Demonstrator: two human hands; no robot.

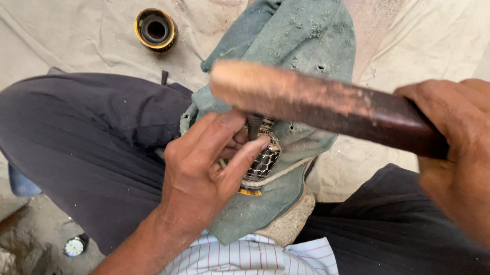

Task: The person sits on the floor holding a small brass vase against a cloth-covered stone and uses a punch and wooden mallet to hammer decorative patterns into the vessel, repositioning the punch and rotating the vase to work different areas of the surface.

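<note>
The left hand (202, 170) pinches a small dark punch (253, 126) upright between thumb and forefinger, its tip set on a patterned metal piece (262, 161) with a scaled, honeycomb-like surface and a yellow edge at its lower end. That piece lies on a green cloth (300, 43), directly under the fingertips, with the forefinger lying along its right side and the thumb to its left. The cloth drapes over a block that stands between the person's knees; its surface is pitted with small holes. The right hand (484, 165) is closed tightly round a dark wooden handle (332, 105), which runs across the view just above the punch and the metal piece, its pale worn end reaching past the left edge of the cloth. Whether the handle touches the punch cannot be told. To the upper left of the cloth, on the beige sheet (52, 8), stands 1 small round container (155, 29) with a yellow rim and a dark hollow inside; nothing can be made out in it. To the lower left of the cloth, beyond the dark trouser leg (86, 134), a small round disc (74, 247) lies on the ground.
</note>
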